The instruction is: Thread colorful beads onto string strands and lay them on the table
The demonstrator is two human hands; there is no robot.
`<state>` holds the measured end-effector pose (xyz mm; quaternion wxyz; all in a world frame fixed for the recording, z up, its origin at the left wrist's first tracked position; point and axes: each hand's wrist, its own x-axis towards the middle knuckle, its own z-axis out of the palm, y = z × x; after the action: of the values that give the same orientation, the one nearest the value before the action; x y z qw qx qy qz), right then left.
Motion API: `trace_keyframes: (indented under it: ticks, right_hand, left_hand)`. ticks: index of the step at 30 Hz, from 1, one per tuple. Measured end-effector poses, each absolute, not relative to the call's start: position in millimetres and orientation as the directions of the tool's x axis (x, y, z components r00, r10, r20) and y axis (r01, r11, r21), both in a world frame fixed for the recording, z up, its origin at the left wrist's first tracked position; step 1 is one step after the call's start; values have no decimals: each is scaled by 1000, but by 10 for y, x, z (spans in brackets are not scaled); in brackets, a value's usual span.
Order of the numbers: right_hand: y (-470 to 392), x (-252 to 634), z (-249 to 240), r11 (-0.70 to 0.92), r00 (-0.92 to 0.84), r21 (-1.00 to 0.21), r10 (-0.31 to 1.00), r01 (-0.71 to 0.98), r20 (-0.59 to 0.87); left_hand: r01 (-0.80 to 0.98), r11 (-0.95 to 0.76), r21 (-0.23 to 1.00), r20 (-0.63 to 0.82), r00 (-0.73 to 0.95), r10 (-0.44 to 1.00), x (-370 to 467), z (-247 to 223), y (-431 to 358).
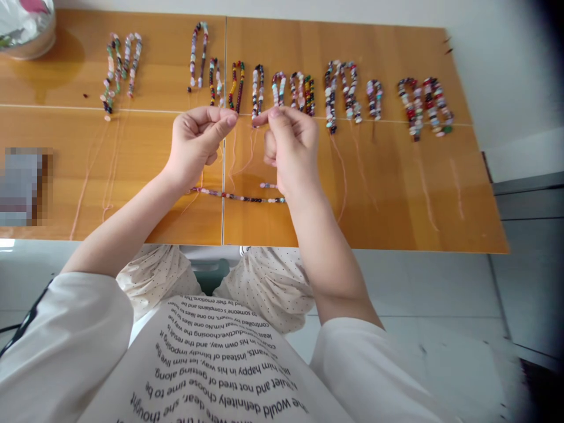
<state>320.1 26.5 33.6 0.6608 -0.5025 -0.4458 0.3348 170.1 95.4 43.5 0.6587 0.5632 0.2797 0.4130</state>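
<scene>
Both hands are raised over the middle of the table, fingertips facing each other with a small gap between. My left hand (pixel 198 138) pinches thumb against forefinger; whatever it holds is too fine to make out. My right hand (pixel 294 144) makes a similar pinch, forefinger reaching left, its content equally unclear. Beneath them, a long strand of small mixed-colour beads (pixel 247 198) lies across the table, its right part passing behind my right wrist. A short beaded end (pixel 268 185) shows beside that wrist. Thin orange threads (pixel 233 158) trail on the wood between the hands.
Looped bead strands lie along the wooden table (pixel 396 194), including a pair at left (pixel 117 64), a dark one (pixel 332 97) and red-and-white ones (pixel 412 108) at right. Thread tails run toward the front edge. A blurred rectangular item (pixel 22 187) and a bowl (pixel 30 44) sit at left.
</scene>
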Motion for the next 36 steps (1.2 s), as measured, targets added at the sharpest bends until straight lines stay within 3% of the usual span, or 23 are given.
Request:
trace_keyframes:
  ticks: [5,9,12,20,23,26,29,32,36]
  right_hand:
    - [312,3225,244,301,326,-929,875,216,359]
    - [271,3185,322,324,297,-946,905,-20,304]
    - [217,3145,419,220,187,-951,966,-219,180]
    - [168,3119,498,68,94,-972,994,-227,47]
    - [193,3130,423,168,148,-976,978,-137,147]
    - [248,3156,312,319,289,-945,900,74,327]
    - [299,3199,236,367,356,-885,817,286,454]
    - [317,3232,224,353,332,-829,793,433,511]
    - [303,3223,252,400,269,-786,784,472,560]
  left_hand:
    - [-276,15,961,119,463,878,1704,438,961]
    - [-279,0,960,130,447,885,1712,451,941]
    - [-268,-12,963,135,444,886,1722,470,907]
    - [-241,-72,968,177,448,876,1730,443,894]
    - [-233,-71,970,174,463,869,1735,439,889]
    - [-223,-51,973,155,479,864,1737,467,860]
    - [-233,-3,973,120,490,863,1730,521,821]
    - [-217,79,973,52,537,842,1714,573,792]
    - [-204,153,967,-4,589,808,1695,613,780]
